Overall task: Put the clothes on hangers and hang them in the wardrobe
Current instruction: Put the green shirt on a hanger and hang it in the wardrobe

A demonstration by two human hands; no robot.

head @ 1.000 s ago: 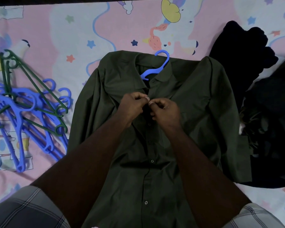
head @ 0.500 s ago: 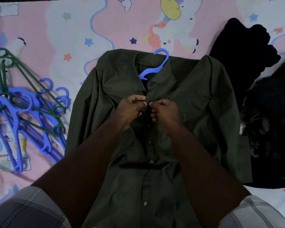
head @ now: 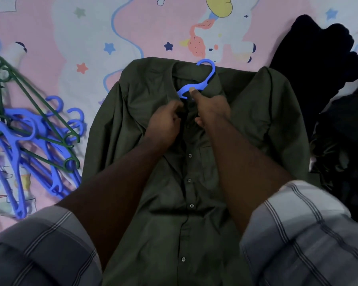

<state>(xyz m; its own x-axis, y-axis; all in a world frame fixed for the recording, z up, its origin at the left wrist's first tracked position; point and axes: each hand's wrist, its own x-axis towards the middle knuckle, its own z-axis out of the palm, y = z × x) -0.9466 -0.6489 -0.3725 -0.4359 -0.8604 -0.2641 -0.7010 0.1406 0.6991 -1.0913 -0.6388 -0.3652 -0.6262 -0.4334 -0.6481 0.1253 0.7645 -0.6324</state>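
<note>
A dark green button-up shirt (head: 256, 120) lies face up on the bed, its front buttoned below the collar. A blue hanger sits inside it, and only the hook and neck (head: 207, 76) stick out of the collar. My left hand (head: 165, 119) grips the shirt front just left of the collar opening. My right hand (head: 212, 109) holds the fabric on the right side of the collar, with one fingertip up against the hanger's neck. The top button is hidden under my hands.
A tangle of several blue and green hangers (head: 35, 141) lies on the pink patterned bedsheet (head: 70, 38) to the left. A heap of black clothes (head: 329, 83) fills the right side. My checked sleeves frame the bottom of the view.
Both hands moved up the shirt front from the upper buttons to the collar, and my right fingertip now reaches the hanger's neck.
</note>
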